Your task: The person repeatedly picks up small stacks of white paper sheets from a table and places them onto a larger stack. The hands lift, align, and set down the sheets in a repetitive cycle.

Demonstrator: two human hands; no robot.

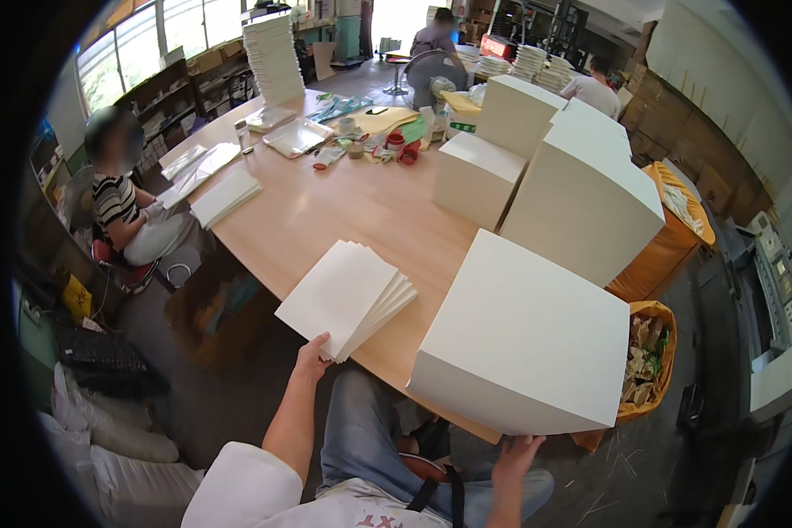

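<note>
My left hand [312,356] grips the near corner of a fanned stack of white paper [339,290], thumb on top and fingers hidden beneath. The stack lies at the table's front edge, its sheets spread in several offset layers toward the right. My right hand [516,453] is at the near lower edge of a tall block of white paper [528,330]. Its fingertips touch or pass behind that edge, so their grip is not visible. The tall block stands on the right front of the wooden table [361,198], just right of the fanned stack.
More tall white paper blocks [581,194] stand behind. Tape rolls [407,154], a silver tray [297,138] and a high paper pile [273,57] sit farther back. A seated person [123,198] is at left. An orange bag of scraps [649,361] stands by the right edge.
</note>
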